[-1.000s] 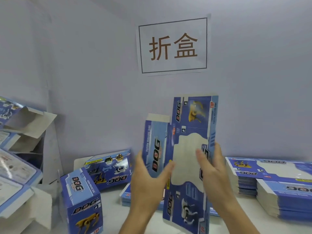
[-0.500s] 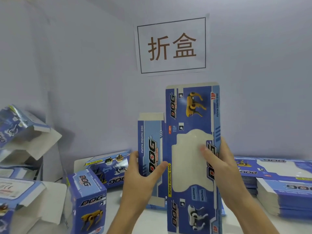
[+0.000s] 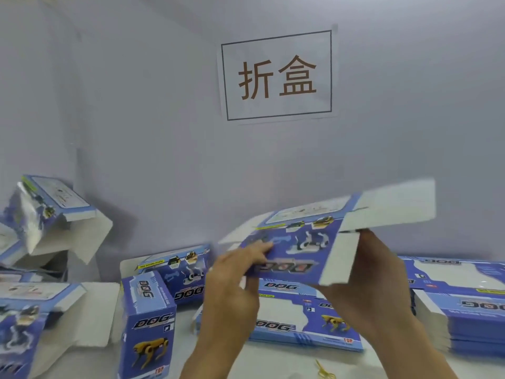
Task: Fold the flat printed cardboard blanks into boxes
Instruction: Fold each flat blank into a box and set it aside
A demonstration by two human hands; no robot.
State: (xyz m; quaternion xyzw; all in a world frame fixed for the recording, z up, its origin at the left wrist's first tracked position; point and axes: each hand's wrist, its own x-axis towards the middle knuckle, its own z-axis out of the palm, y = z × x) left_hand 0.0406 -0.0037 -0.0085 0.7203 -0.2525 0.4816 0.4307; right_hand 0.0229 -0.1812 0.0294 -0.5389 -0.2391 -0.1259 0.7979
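I hold a blue printed cardboard blank (image 3: 306, 247) in the air, turned sideways and partly opened into a sleeve, its white end flaps sticking out to the upper right. My left hand (image 3: 235, 274) pinches its left edge, fingers on the printed face. My right hand (image 3: 374, 272) grips the right end, behind a white flap. Under the hands lies a low stack of flat blanks (image 3: 303, 321) on the white table (image 3: 273, 362).
Taller stacks of flat blanks (image 3: 461, 305) fill the right side. Folded boxes stand left of centre (image 3: 149, 324) and behind (image 3: 175, 269); more open boxes pile up at the far left (image 3: 41, 214). A paper sign (image 3: 277, 75) hangs on the wall.
The blank stood upright and flat between my hands; now it is swung down to lie sideways and has begun to open, with flaps spread to the right.
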